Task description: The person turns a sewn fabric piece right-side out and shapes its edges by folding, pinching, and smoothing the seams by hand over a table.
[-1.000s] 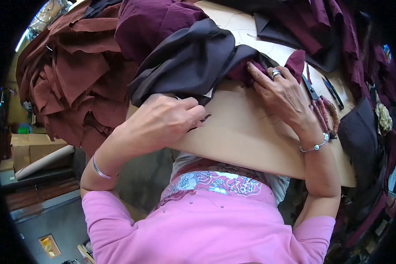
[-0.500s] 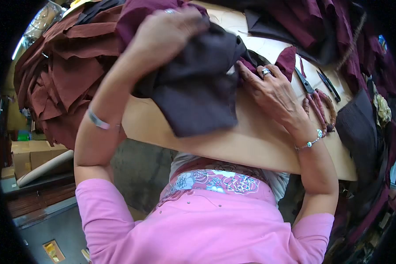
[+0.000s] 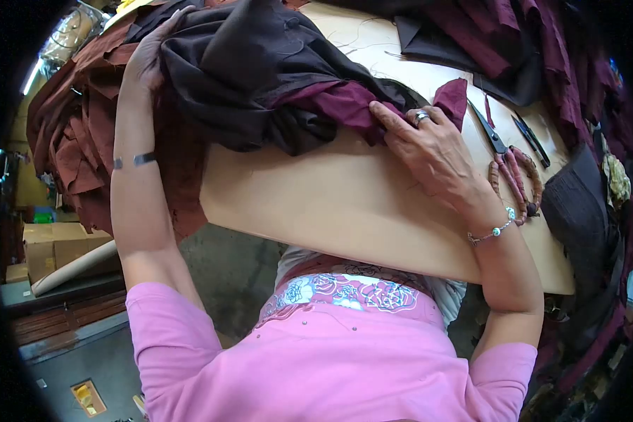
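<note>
A bunched piece of dark cloth [image 3: 239, 70] with a maroon section [image 3: 337, 105] lies over the upper part of the table. My left hand [image 3: 151, 60] is at its far left edge, fingers along the fabric and closed on it; the thumb is hidden by the folds. On the table's middle, my right hand [image 3: 432, 144] pinches the maroon section between thumb and fingers. A small maroon flap [image 3: 451, 98] sticks up just beyond its knuckles. Scissors [image 3: 498, 144] with wrapped handles lie to the right of this hand.
Brown-red cloth pieces [image 3: 84, 141] are piled at the left. More dark and maroon cloth [image 3: 499, 42] lies at the back right and hangs over the right side. A small black tool [image 3: 531, 141] rests beside the scissors. The table's front edge [image 3: 344, 253] is close to my body.
My left hand has swung left and away from me, drawing the dark cloth along. More of the maroon section shows now. My right hand has stayed nearly in place.
</note>
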`<state>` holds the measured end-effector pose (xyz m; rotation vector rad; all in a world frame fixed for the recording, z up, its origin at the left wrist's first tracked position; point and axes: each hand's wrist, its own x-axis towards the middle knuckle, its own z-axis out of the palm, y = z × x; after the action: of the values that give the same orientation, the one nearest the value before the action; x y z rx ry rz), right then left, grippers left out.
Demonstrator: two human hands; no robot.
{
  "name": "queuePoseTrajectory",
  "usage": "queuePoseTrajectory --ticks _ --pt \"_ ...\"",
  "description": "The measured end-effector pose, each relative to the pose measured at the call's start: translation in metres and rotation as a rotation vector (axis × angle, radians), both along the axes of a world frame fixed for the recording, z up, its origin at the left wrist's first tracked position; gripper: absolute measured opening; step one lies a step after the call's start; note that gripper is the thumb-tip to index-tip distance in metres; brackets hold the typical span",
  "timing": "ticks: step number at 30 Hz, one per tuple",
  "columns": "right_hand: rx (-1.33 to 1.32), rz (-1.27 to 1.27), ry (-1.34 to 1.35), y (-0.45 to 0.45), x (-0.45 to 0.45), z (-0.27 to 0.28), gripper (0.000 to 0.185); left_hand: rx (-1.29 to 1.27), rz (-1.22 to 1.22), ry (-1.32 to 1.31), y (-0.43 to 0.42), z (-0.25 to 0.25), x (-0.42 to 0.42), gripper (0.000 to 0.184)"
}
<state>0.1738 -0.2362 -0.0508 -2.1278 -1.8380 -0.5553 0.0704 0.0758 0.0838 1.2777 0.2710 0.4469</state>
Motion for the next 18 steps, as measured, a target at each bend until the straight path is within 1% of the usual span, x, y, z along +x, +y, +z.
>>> queuePoseTrajectory --ticks 2,4,5,7,9,10,12,14,16,17,18 --pt "-0.001 -0.014 0.074 0.0 0.001 0.003 0.038 0.055 0.077 0.01 0.008 -0.005 -0.012 0.027" --pt "-0.013 -0.029 0.082 -0.001 -0.002 0.007 0.038 0.185 0.248 -0.051 0.017 -0.009 -0.03 0.034" --pt "-0.016 -0.036 0.085 0.0 -0.002 0.007 0.039 0.365 0.338 -0.071 0.01 -0.01 -0.041 0.033" --pt "-0.013 -0.044 0.068 0.001 -0.001 0.004 0.039 0.602 0.496 0.041 0.008 -0.023 -0.068 0.03" --pt "0.0 -0.051 0.065 0.001 -0.001 0.003 0.039 0.82 0.47 0.122 -0.019 -0.038 -0.083 0.028" --pt "0.008 -0.049 0.071 0.001 -0.001 0.002 0.039 0.914 0.367 0.147 -0.049 -0.049 -0.079 0.028" --pt "-0.003 -0.055 0.087 0.001 -0.002 0.004 0.039 1.067 0.339 0.458 -0.077 -0.08 -0.072 0.033" --pt "-0.042 -0.082 0.114 0.0 -0.003 0.006 0.038 0.711 0.477 0.503 -0.082 -0.077 -0.069 0.036" --pt "-0.016 -0.001 0.009 -0.003 0.004 0.003 0.032 1.334 0.386 0.434 -0.04 -0.105 -0.087 0.04" --pt "-0.004 0.04 -0.043 -0.006 0.008 0.002 0.029 0.435 0.163 0.136 -0.046 -0.092 -0.084 0.039" --pt "-0.026 0.016 -0.022 -0.009 0.01 0.005 0.024 -0.464 -0.068 -0.154 -0.052 -0.079 -0.082 0.038"
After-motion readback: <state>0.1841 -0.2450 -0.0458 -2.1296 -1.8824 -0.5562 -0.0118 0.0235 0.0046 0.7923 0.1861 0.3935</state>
